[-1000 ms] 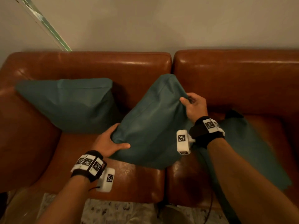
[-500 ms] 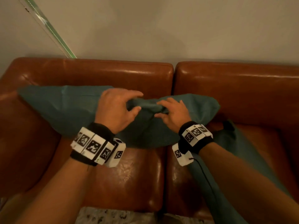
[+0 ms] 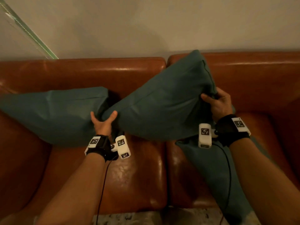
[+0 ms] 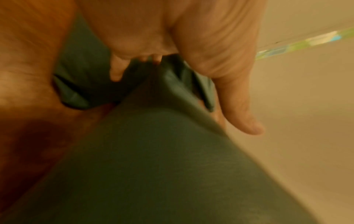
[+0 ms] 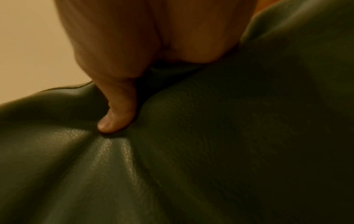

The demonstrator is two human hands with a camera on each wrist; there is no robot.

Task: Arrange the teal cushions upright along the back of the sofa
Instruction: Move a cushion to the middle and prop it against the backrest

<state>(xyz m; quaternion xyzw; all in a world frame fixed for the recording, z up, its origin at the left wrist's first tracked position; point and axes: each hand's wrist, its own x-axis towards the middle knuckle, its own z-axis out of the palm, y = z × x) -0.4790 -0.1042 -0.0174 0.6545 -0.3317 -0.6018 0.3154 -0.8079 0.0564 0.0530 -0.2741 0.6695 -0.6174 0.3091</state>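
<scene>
A teal cushion (image 3: 164, 101) is held tilted above the seat of the brown leather sofa (image 3: 81, 73), its top corner reaching the sofa back. My left hand (image 3: 103, 120) grips its lower left corner (image 4: 172, 84), thumb in front and fingers behind. My right hand (image 3: 217, 101) pinches its right edge; the thumb (image 5: 114, 115) presses into the teal cover (image 5: 229, 151). A second teal cushion (image 3: 53, 114) leans upright against the sofa back on the left. A third teal cushion (image 3: 215, 174) lies flat on the right seat under my right forearm.
A pale wall (image 3: 162, 26) rises behind the sofa, with a green-edged glass panel (image 3: 30, 33) slanting at upper left. A patterned rug (image 3: 129, 218) shows below the seat's front edge. Bare seat leather (image 3: 136, 176) lies between my forearms.
Half a second ago both hands were bunched on the cushion's top, pressed low against the sofa back. Now the cushion is lifted and tilted, my hands at its opposite ends.
</scene>
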